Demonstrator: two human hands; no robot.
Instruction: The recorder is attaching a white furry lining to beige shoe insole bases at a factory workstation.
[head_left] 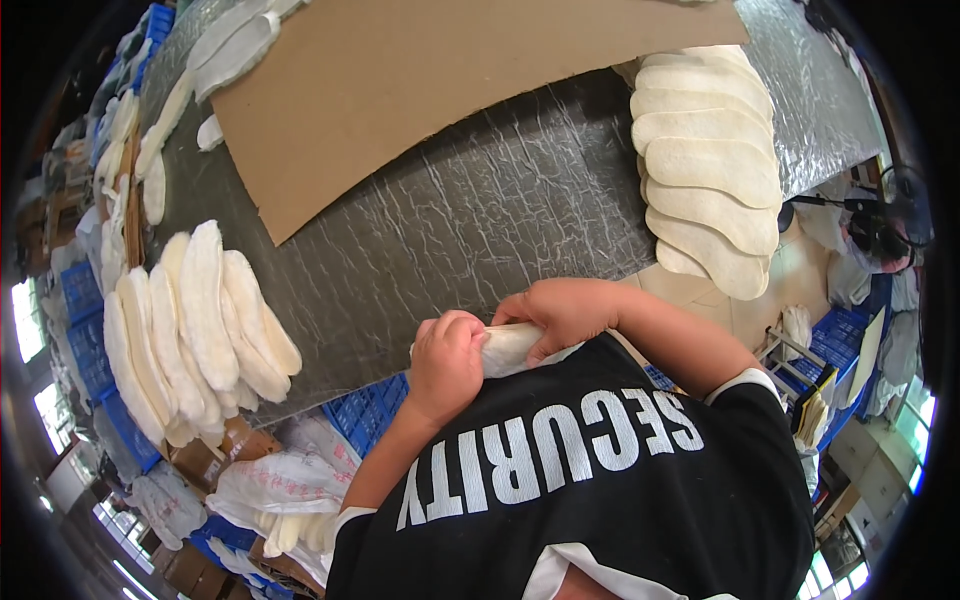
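Close to my body, at the near edge of the table, a cream-white fleecy insole (508,352) is held between my two hands. My left hand (447,355) is closed round its left end, the fingers curled over the top. On the other end sits my right hand (568,308), its thumb below and its fingers above, pinching the insole's edge. Much of the insole is hidden by the fingers. To the left lies a loose pile of fluffy cream insoles (205,305). Flatter cream insoles (710,160) overlap in a fanned row at the right side of the table.
A large brown cardboard sheet (450,90) covers the far part of the dark, film-covered table (500,210). Grey-white insoles (235,50) lie at the far left. Blue crates (365,415) and plastic bags (290,470) stand below the near left edge; more crates (840,340) stand at right.
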